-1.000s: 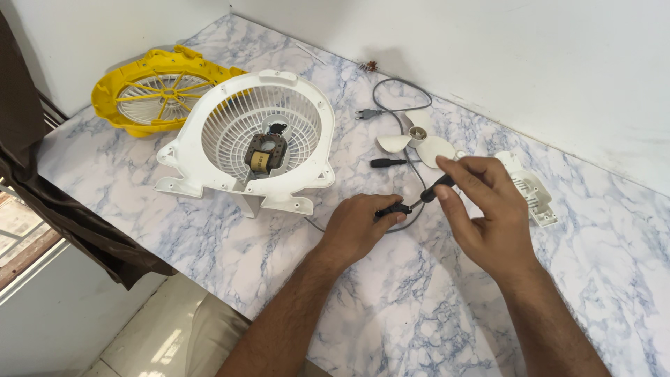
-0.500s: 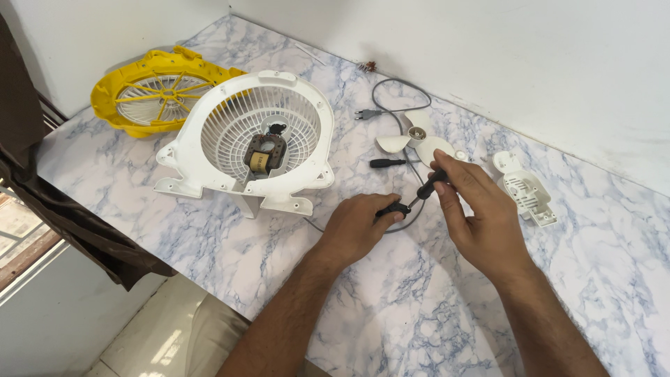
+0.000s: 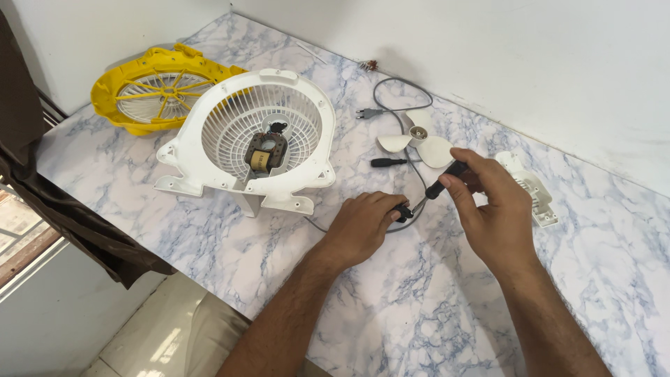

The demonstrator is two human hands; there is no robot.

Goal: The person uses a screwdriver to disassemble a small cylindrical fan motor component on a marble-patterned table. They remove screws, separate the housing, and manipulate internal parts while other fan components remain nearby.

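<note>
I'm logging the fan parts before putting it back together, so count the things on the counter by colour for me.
White: 3, fan housing, blade, small part
Yellow: 1, grille
Black: 3, held screwdriver, lying screwdriver, small piece
Grey: 1, cord
Total: 8

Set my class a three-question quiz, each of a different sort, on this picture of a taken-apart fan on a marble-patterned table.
1. True or false: the black-handled screwdriver is in the right hand.
2. Which lies nearest the wall corner? A) yellow round fan grille B) white three-blade propeller C) white round fan housing with motor
3. Fill in: the left hand pinches a small black part on the grey ____.

Key: 1 true; 2 A; 3 cable.
</note>
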